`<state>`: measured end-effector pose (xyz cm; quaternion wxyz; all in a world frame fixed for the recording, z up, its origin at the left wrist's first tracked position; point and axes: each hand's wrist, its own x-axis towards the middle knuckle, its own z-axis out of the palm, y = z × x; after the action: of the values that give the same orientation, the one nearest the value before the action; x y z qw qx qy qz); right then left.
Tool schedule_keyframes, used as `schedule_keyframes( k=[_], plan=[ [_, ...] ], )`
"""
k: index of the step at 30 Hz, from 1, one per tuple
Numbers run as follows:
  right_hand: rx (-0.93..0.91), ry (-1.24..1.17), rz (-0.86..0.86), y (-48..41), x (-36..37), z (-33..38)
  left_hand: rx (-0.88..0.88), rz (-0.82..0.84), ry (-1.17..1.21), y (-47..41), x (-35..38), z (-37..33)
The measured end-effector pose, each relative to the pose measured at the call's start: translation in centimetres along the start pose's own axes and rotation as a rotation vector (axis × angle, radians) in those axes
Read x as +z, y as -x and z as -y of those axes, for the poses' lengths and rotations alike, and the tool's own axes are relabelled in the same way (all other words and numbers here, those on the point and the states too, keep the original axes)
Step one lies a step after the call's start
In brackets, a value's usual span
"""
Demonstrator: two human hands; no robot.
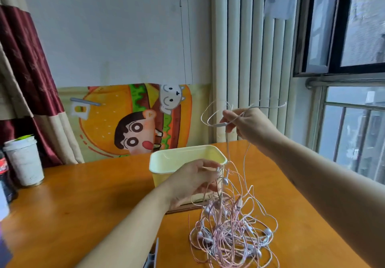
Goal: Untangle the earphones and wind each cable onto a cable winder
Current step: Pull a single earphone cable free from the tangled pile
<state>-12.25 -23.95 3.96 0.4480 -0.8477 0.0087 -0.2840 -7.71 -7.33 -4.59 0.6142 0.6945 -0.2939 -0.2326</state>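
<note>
1 glossy orange wooden table (83,194) takes up the lower half of what I can see from here. Behind it, at 12 o'clock, a bright cartoon burger poster (116,122) leans against the white wall.

On the table at 5 o'clock lies the task's thing, a loose tangle of pink earphone cables (231,232), its grey earbuds scattered through the loops. Several strands rise out of it. A pale yellow rectangular plastic tub (166,157) stands at the table's middle, just beyond the tangle at its 11 o'clock. A white paper cup with a lid (24,163) sits at the 9 o'clock edge.

The person's right hand (250,124) is raised at 1 o'clock above the tub, fingers curled and pinching a few strands; loops arch over it and cables hang down from it to the heap. The left hand (193,182), lower, in front of the tub's near right corner, pinches strands at the top of the tangle between thumb and fingertips. A slim pale inline remote (220,124) lies along the cable at the right hand's fingertips.
</note>
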Motion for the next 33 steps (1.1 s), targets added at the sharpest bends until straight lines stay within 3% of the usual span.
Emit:
schedule_keyframes(
  k=[6,10,18,20,25,33],
  plan=[
    [0.020,0.075,0.100,0.6,0.7,-0.8,-0.046,-0.083,-0.163,-0.3,-0.1,1.9],
    [0.030,0.109,0.110,0.8,0.9,-1.4,-0.169,-0.022,-0.037,-0.2,-0.4,3.1],
    [0.051,-0.085,-0.045,0.9,0.7,-1.7,-0.117,-0.163,0.004,-0.7,-0.6,4.7],
    [0.040,-0.100,-0.063,1.0,0.9,-1.5,-0.075,-0.193,-0.070,-0.8,-0.4,4.5],
    [-0.007,-0.099,-0.077,1.0,1.4,-0.9,0.044,-0.209,-0.581,-0.9,-0.3,3.5],
    [-0.059,-0.067,-0.081,1.1,1.7,-0.2,0.163,-0.304,-0.615,0.1,2.1,1.8]
  ],
)
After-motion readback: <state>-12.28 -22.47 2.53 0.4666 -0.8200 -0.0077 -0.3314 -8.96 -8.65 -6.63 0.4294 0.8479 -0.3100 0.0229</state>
